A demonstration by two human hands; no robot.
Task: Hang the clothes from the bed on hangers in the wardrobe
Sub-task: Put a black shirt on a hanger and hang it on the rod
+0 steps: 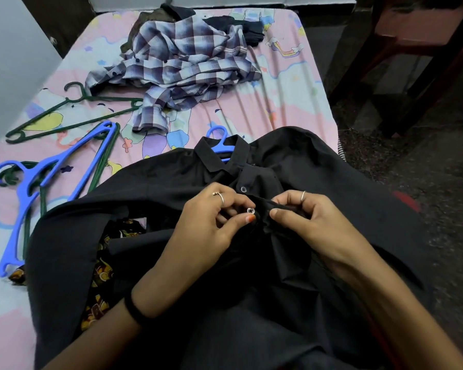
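1. Bed (292, 102): covered by a pink and pale blue cartoon-print sheet, it fills most of the view. A dark floor and dark wooden furniture (417, 49) lie to its right.
2. Black shirt (318, 169): spread front-up across the near end of the bed, collar pointing away from the person, lower part draped toward the viewer. A patterned yellow-and-black cloth (102, 284) shows under its left edge.
3. Checked shirt (182, 65): crumpled in a heap at the far middle of the bed, with dark garments (241, 25) bunched behind it.
4. Loose blue hanger (35, 188): lies flat at the left side of the bed, on top of a green hanger (102, 161). Another green hanger (64, 116) lies beyond them, its end reaching the checked shirt.
5. Blue hanger in the shirt (221, 142): only its hook and neck show, emerging from the black shirt's collar.
6. Left hand (211, 222): fingers curled, thumb and fingertips pinch the left placket edge at a white button (250, 210). Ring on one finger, dark band on the wrist.
7. Right hand (308, 220): thumb and forefinger pinch the opposite placket edge just beside the button. Ring on one finger.
8. Collar button (243, 189): small, dark, above the white one, appears fastened.
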